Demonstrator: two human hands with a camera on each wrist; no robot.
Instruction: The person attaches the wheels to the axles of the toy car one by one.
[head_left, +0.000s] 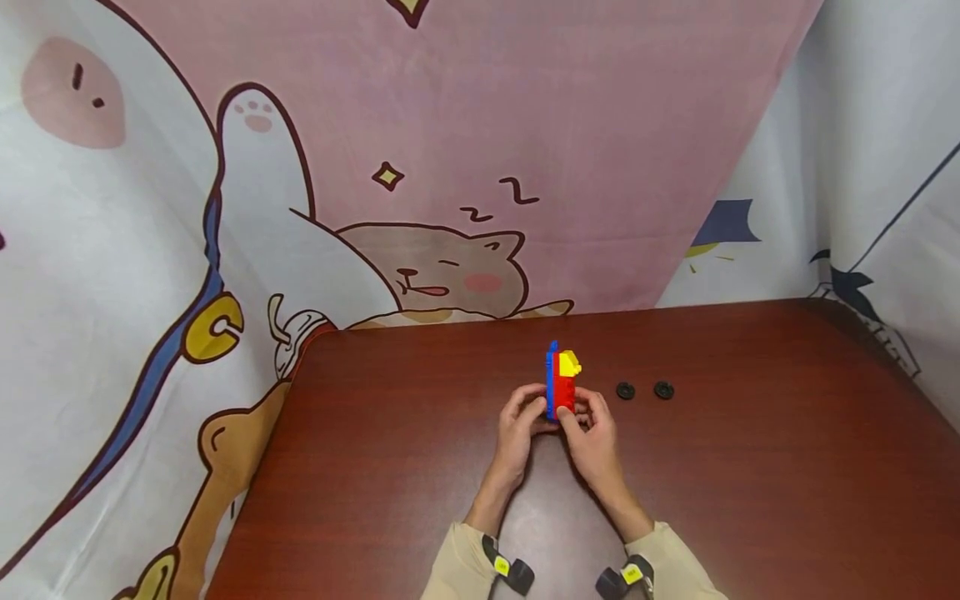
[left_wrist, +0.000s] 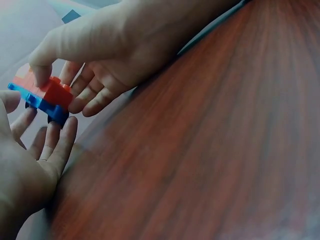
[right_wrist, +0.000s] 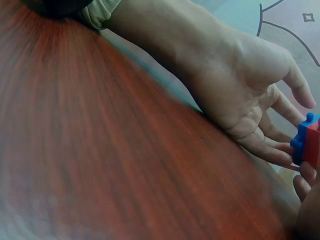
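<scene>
A building-block toy car (head_left: 564, 387) with a blue base, a red body and a yellow block stands upright on end between both hands in the head view. My right hand (head_left: 597, 442) grips its red side, thumb (left_wrist: 41, 72) on the red blocks. My left hand (head_left: 516, 437) holds it from the blue side, its fingertips at the underside, where dark wheels (left_wrist: 51, 120) partly show in the left wrist view. In the right wrist view the left hand (right_wrist: 240, 90) reaches the blue base (right_wrist: 298, 142); the right hand (right_wrist: 307, 205) is mostly cut off at the edge.
Two black wheels (head_left: 625, 390) lie side by side on the brown table (head_left: 780, 433), to the right of the hands. Behind the table hangs a cartoon-printed cloth (head_left: 600, 150). Cameras (head_left: 516, 575) are strapped to both wrists.
</scene>
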